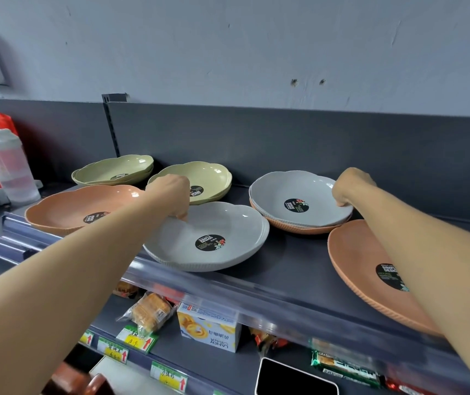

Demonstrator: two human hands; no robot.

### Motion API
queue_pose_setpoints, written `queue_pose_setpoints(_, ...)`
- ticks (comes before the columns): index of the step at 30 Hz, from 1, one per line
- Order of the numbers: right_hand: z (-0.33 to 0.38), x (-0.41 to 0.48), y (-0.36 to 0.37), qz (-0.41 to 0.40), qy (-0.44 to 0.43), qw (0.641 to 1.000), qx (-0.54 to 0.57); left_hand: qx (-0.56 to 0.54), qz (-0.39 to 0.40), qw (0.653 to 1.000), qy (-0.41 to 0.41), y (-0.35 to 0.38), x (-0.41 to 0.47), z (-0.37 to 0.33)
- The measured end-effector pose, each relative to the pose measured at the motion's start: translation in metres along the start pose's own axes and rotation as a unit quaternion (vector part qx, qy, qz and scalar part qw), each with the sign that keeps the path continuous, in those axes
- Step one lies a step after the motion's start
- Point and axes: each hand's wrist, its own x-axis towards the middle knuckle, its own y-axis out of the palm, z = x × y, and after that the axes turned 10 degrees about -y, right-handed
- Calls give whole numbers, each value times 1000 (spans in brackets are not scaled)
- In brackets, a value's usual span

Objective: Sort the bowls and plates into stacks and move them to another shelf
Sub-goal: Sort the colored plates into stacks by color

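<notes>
Our left hand [171,195] pinches the back rim of the grey plate [208,238] at the shelf's [299,266] front edge, and our right hand [347,186] pinches the rim of the grey stack [296,201], which sits on an orange plate toward the back. All the plates are empty save their black stickers: two green stacks [114,171] along the back wall, an orange plate [80,206] left, another [370,269] at the right front edge. A shaker bottle [6,163] stands at the left end under a pale wall, with snacks [151,312] on the shelf below.

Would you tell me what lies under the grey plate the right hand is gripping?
Under that grey plate an orange plate shows only its ribbed rim; the rest is covered.
</notes>
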Motion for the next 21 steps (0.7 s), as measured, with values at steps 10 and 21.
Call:
queue_pose_setpoints(10,-1,-1,0,12,-1,1000,14,-21,34,999,-19,0,3,16)
queue_pose_setpoints(21,-1,1,-4,27,5,1000,9,-174,53,982,-50,-41,-4,46)
